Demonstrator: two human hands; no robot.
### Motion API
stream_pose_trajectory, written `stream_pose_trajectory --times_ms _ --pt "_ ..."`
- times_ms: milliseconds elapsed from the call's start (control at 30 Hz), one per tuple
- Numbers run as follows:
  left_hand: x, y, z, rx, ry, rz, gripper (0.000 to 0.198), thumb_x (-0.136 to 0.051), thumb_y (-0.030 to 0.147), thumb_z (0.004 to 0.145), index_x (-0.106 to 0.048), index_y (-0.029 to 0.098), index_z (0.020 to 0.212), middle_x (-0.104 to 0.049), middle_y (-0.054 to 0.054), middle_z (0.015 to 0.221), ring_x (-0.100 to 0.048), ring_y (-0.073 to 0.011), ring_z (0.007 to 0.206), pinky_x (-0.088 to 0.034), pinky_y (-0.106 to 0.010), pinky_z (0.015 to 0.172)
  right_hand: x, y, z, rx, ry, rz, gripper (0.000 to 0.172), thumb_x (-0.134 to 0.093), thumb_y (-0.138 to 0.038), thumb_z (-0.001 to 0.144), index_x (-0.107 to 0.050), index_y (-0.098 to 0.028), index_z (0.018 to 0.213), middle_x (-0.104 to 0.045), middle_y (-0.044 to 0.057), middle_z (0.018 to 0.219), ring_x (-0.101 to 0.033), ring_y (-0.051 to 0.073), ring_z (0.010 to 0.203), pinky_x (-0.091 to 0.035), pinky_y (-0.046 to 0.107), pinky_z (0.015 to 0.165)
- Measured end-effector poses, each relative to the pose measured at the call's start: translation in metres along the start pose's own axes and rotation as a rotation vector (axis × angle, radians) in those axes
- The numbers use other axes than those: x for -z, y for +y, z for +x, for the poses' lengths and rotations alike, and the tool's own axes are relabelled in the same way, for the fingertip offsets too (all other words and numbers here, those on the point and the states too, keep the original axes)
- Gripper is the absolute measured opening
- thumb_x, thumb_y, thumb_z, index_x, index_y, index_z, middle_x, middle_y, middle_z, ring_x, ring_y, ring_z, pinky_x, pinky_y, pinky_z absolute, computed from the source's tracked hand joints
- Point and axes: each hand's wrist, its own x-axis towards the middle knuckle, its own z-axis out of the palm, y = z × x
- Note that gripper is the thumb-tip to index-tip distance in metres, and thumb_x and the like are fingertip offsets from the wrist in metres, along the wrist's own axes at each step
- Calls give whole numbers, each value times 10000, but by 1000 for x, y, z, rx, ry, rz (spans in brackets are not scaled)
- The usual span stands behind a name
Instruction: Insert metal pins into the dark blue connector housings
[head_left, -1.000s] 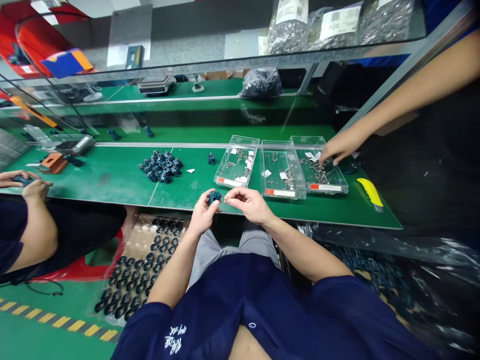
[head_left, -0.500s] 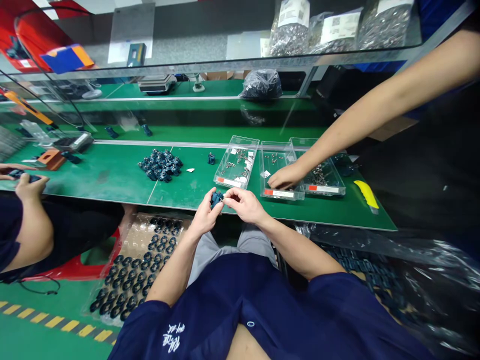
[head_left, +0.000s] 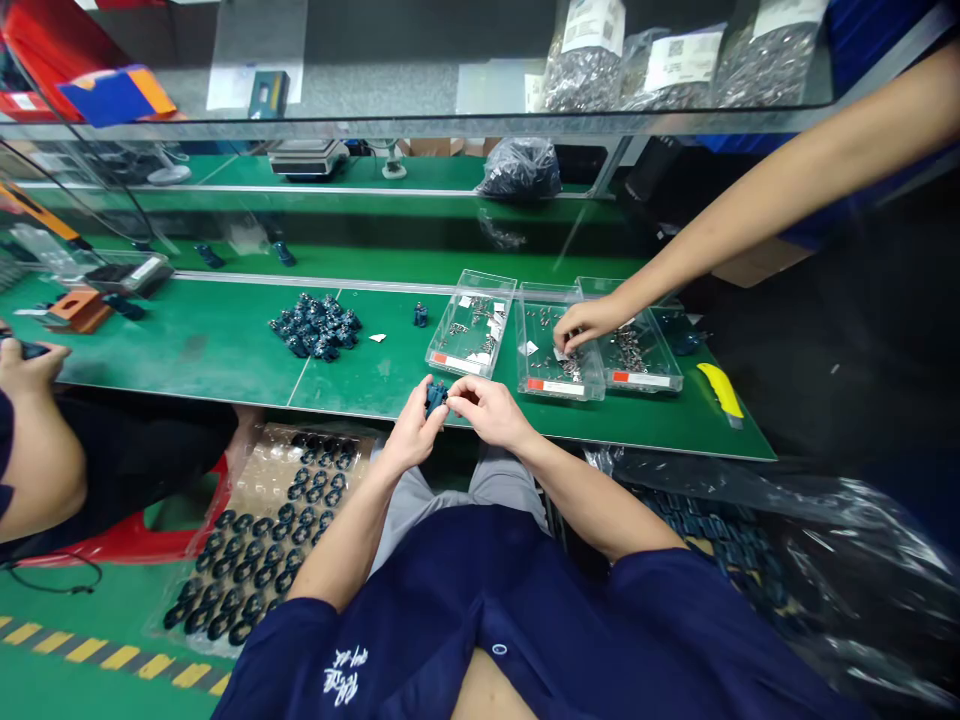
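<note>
Looking down through the head camera, I see both hands meeting just over the near edge of the green bench [head_left: 225, 345]. The left hand [head_left: 409, 435] is closed round a small blue part [head_left: 436, 397], thumb and fingers cradling it from below. The right hand [head_left: 487, 410] pinches its top edge, fingertips touching it. The part sits between them, dead centre.

It looks like moulded plastic to me: light, stiff, a bit knobbly. I'd grip it by its flanks, never by thin tabs.

At eleven o'clock from the hands lies a pile of blue parts [head_left: 315, 328]. At one o'clock stand three clear trays [head_left: 471, 335] of tiny metal bits, and a co-worker's hand [head_left: 585, 322] dips into the middle one. A yellow cutter [head_left: 720, 392] lies at three o'clock.
</note>
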Motion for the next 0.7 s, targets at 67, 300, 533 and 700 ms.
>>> stream_pose_trajectory --times_ms 67,300,533,700 --pt "-2 3 1 -24 -5 96 529 -737 356 808 -579 184 1283 -585 -145 1300 -546 -299 1238 -395 -466 1103 -3 1 -1 11 41 5 109 -595 -267 862 -650 -180 827 -633 1 702 -548 137 641 -424 266 629" --pt "-2 7 3 -68 27 225 423 -704 362 820 -615 212 1205 -640 -115 1183 -593 -275 1107 -405 -440 1057 -10 5 -1 125 173 -89 133 -596 -283 886 -638 -186 805 -639 35 791 -575 163 726 -456 300 694" --pt "15 -9 -1 -79 126 112 353 -693 299 799 -652 223 1141 -662 -74 1107 -606 -241 1027 -440 -399 1010 -51 12 22 -247 43 467 341 -733 -417 753 -505 -211 902 -566 -27 757 -572 123 573 -477 259 481" --pt "91 -27 10 -149 480 66 430 -690 270 791 -614 211 1210 -638 -77 1150 -615 -210 1056 -453 -353 1007 -83 6 42 -391 -137 619 518 -793 -424 689 -490 -197 1042 -565 -46 785 -595 106 586 -485 227 473"
